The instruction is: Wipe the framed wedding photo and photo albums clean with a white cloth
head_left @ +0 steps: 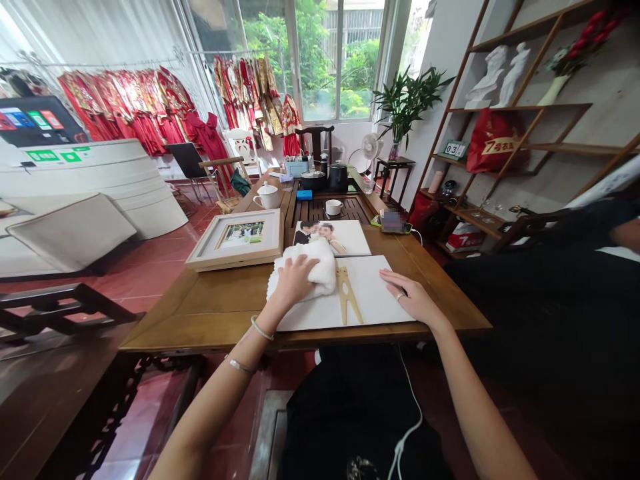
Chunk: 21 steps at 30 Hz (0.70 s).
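My left hand (293,280) presses down on a folded white cloth (317,263), fingers curled over it, on a large white board (370,297) lying on the wooden table (210,313). My right hand (413,297) lies flat with fingers stretched out on the board's right edge, holding nothing. A wooden A-shaped piece (346,293) rests on the board between my hands. Just behind the cloth lies a photo print (345,237).
A framed photo (237,237) sits at the table's left. Farther back are a white cup (333,207), a teapot (267,195), a black pot (313,180) and a phone (393,222). Shelves stand at the right, red garments hang at the back, a dark bench at left.
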### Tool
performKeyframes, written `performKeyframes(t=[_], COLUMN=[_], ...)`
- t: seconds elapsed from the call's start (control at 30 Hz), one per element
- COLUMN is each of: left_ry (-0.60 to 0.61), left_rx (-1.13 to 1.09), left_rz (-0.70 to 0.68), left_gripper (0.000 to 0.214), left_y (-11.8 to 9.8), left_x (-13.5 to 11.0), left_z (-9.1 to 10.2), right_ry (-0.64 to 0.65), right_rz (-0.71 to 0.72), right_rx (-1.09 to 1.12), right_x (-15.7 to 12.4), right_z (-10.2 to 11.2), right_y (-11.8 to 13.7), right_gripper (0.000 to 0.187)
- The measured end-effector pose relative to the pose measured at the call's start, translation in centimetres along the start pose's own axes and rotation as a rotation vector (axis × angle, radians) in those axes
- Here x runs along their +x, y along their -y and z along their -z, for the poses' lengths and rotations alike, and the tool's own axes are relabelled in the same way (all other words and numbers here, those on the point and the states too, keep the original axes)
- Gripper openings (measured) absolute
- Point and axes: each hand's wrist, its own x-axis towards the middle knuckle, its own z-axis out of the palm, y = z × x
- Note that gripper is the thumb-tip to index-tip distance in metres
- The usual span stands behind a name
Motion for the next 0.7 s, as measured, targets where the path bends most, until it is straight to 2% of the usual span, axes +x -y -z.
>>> performKeyframes(t=[0.1, 0.3, 0.4, 0.53, 0.7], left_ry=[0.017, 0.038, 0.061, 0.102, 0.101], left_rx=[0.025, 0.041, 0.022, -0.018, -0.043], left_rz=[-0.018, -0.029, -0.040, -0.025, 0.024], left_gripper=[0.060, 0.068, 0.073, 0.073, 0.069], left_y=[-1.0, -4.3, -5.4, -5.6, -5.0], left_x=[-1.7, -7.3, -9.1, -8.5, -4.7], left_z=[0.1, 0.2, 0.2, 0.4, 0.6], right_ry=[-0.009, -0.011, -0.002, -0.002, -0.001], right_rz=[0.000, -0.003, -0.005, -0.004, 0.004], right_rx=[0.014, 0.021, 0.014, 0.009, -0.009], right_x=[0.0, 0.0, 0.0, 0.0, 0.0], right_z=[0.0, -0.1, -0.2, -0.2, -0.1], right_y=[0.0, -0.1, -0.1, 0.0, 0.0], right_gripper=[0.035, 0.035, 0.036, 0.036, 0.036])
